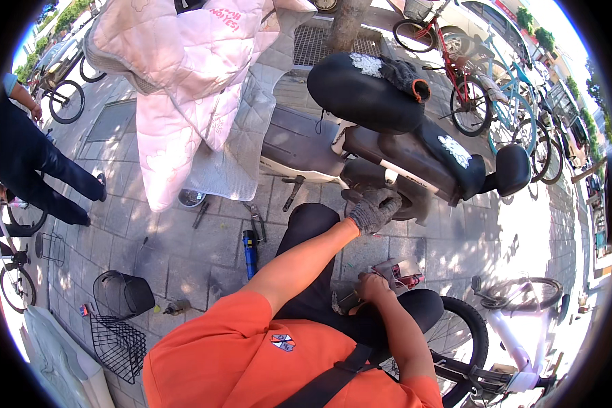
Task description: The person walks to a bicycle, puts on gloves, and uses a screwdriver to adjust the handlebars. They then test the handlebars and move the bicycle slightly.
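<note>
My left hand (pixel 376 211), in a grey knit glove, reaches to the rear wheel (pixel 415 204) of a black and white electric scooter (pixel 401 149). Its fingers are curled in; what they grip there is hidden. My bare right hand (pixel 374 287) is closed low by my right knee, beside a small open box (pixel 406 265) with red items inside. A dark grey piece (pixel 347 299) lies against that hand; its kind is unclear. On the paving to the left are a blue flashlight-like cylinder (pixel 249 253) and dark-handled pliers (pixel 257 221).
A pink quilted cover (pixel 197 88) drapes over the scooter's front. Wire baskets (pixel 119 347) and a small bottle (pixel 177 307) lie at lower left. A bicycle wheel (pixel 466 340) stands close on my right. Another person (pixel 34 149) stands at left; parked bicycles (pixel 469 102) line the far right.
</note>
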`<state>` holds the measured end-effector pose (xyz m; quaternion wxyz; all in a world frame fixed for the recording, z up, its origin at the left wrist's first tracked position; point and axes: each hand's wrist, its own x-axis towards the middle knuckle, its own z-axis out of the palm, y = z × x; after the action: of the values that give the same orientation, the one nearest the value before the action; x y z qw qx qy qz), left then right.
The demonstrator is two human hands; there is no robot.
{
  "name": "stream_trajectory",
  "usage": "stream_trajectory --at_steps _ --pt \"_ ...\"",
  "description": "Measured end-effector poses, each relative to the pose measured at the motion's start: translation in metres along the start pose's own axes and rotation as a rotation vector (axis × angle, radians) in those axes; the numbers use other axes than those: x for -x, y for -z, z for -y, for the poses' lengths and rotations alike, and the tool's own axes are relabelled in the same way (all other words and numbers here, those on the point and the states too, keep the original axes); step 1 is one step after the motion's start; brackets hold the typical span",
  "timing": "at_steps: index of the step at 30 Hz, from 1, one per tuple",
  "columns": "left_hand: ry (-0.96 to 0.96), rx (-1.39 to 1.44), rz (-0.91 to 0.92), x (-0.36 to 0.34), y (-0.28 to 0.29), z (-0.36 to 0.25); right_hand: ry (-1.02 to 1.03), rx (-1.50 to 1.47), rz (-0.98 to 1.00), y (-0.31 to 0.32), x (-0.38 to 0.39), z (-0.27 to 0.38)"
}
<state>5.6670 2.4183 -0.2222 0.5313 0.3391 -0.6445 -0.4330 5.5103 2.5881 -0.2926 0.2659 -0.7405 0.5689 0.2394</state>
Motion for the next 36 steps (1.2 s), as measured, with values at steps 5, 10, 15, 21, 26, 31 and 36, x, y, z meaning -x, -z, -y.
stream_trajectory --at_steps 5,10,15,21,26,31,36 --pt "0.358 0.505 0.061 0.021 0.022 -0.018 0.092 0.003 -0.001 0.023 0.036 0.04" --pt "0.215 0.402 0.014 0.034 0.018 -0.007 0.168 0.052 0.029 0.069 0.067 0.084" --pt "0.052 0.163 -0.04 0.046 0.032 -0.018 0.166 0.104 -0.03 0.111 0.08 0.133" --pt "0.087 0.23 -0.031 0.065 0.064 -0.059 0.164 0.002 -0.147 0.129 0.086 0.167" --pt "-0.073 -0.014 0.0 0.059 0.053 -0.022 0.144 0.014 -0.226 0.126 0.113 0.184" --pt "-0.124 0.112 -0.068 0.072 0.109 -0.052 0.283 0.051 -0.229 0.121 0.114 0.181" --pt "0.145 0.428 -0.164 0.059 0.144 -0.106 0.34 0.139 -0.627 0.115 0.111 0.137"
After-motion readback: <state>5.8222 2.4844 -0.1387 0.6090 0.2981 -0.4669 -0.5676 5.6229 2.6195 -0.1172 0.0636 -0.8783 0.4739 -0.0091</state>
